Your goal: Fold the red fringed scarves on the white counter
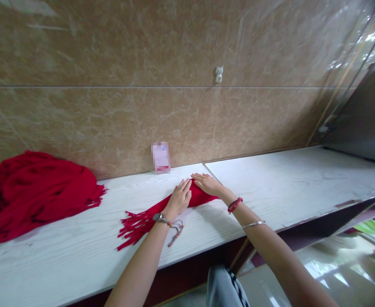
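Observation:
A folded red scarf (203, 198) lies flat on the white wood-grain counter, its fringe spread out toward the left. My left hand (180, 195) rests palm down on the middle of it, fingers stretched out. Just to the right, my right hand (208, 184) also presses flat on the cloth, with its fingers extended toward the left. The fingertips of both hands are close together. Part of the scarf is hidden beneath the hands and wrists.
A heap of red fringed cloth (40, 192) sits at the counter's left, against the tiled wall. A small blurred pinkish card or packet (161, 157) leans on the wall. The white counter (289, 183) runs right toward a dark panel (363, 111). A white cat-shaped hook (219, 74) is on the wall.

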Demonstrator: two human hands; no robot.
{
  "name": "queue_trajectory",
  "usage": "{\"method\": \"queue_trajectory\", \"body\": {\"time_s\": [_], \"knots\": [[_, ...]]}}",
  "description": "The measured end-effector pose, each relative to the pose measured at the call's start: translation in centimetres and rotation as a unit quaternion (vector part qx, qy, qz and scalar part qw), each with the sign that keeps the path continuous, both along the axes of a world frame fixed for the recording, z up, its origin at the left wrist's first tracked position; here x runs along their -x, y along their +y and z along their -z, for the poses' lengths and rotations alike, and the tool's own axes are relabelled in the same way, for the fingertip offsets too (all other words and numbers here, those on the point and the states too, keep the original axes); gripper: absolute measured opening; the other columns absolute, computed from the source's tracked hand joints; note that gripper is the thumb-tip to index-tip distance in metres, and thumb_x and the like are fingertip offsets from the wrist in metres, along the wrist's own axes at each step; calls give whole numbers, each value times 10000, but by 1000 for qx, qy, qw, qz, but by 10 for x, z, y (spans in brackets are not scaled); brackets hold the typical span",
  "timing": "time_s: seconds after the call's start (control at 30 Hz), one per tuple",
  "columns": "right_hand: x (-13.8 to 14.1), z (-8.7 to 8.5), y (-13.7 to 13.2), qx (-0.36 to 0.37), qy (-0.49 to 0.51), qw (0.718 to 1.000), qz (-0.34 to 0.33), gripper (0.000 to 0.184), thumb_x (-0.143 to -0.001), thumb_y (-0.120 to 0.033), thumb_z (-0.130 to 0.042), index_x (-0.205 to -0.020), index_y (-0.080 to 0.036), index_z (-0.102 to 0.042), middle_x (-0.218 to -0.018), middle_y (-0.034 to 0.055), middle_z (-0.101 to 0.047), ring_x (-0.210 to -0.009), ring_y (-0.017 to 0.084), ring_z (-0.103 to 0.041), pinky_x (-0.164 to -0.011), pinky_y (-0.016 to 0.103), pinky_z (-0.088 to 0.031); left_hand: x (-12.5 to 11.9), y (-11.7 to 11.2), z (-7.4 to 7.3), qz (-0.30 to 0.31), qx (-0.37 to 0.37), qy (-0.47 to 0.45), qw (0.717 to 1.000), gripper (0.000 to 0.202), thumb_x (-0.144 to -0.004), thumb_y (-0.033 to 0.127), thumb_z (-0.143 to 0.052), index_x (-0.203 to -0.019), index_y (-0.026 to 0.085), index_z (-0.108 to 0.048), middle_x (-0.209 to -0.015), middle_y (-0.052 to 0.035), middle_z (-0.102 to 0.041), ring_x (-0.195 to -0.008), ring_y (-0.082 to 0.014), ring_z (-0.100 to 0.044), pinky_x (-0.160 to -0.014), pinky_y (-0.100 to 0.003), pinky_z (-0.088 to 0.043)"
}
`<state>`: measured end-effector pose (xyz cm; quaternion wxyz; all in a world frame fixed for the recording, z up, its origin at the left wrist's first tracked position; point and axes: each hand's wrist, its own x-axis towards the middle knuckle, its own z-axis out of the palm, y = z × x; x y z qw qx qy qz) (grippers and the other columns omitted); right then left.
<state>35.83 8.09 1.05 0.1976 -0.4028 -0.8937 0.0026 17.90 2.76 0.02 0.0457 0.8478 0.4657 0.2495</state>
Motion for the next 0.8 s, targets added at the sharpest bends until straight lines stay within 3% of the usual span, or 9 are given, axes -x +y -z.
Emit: {"method": "queue_trajectory", "body": {"time_s": [0.17,0.33,0.43,0.63,0.7,0.8], "knots": [[-2,-20,-2,8,62,998,-8,432,-917,-293,-268,-1256,-143,-491,-1306,113,-483,-1250,211,-376,-1027,431,-318,1,-4,-7,-2,-23,-7,1000,459,-916,254,-228,-1355,152,-316,-1433,-86,-300,-1338,-180,-190,-1069,-424,-220],[-9,-45,-7,-69,129,989,-6,449,-913,-327,-301,-1253,-103,-489,-1308,140,-476,-1279,209,-327,-1042,397,-315,4,-9,-19,-18,-93,-56,994,472,-917,244,-224,-1378,145,-261,-1467,-93,-207,-1358,-175,-88,-1079,-431,-185],[-14,-37,-7,-56,73,996,-15,443,-918,-314,-294,-1258,-100,-481,-1318,146,-463,-1281,223,-322,-1042,423,-312,4,-8,-16,-4,-62,-41,997,480,-919,271,-234,-1382,145,-249,-1464,-99,-216,-1355,-178,-110,-1079,-420,-197],[-18,0,-2,-17,2,1000,-2,440,-925,-296,-273,-1282,-103,-443,-1324,154,-448,-1261,237,-356,-1031,463,-312,4,-3,-7,9,5,1,1000,475,-925,296,-233,-1373,141,-276,-1449,-104,-252,-1345,-181,-156,-1076,-412,-206],[-19,1,-2,-12,3,1000,-1,448,-927,-294,-264,-1284,-88,-440,-1329,163,-439,-1266,237,-346,-1037,455,-305,3,-4,-8,9,13,2,1000,478,-929,298,-222,-1374,132,-272,-1452,-105,-242,-1346,-181,-149,-1076,-409,-207],[-18,-13,-7,-14,10,1000,2,459,-927,-297,-264,-1283,-66,-440,-1334,177,-430,-1276,240,-327,-1047,448,-290,2,-8,-13,4,17,1,1000,496,-937,334,-206,-1383,120,-248,-1460,-110,-213,-1349,-185,-130,-1075,-408,-206]]}}
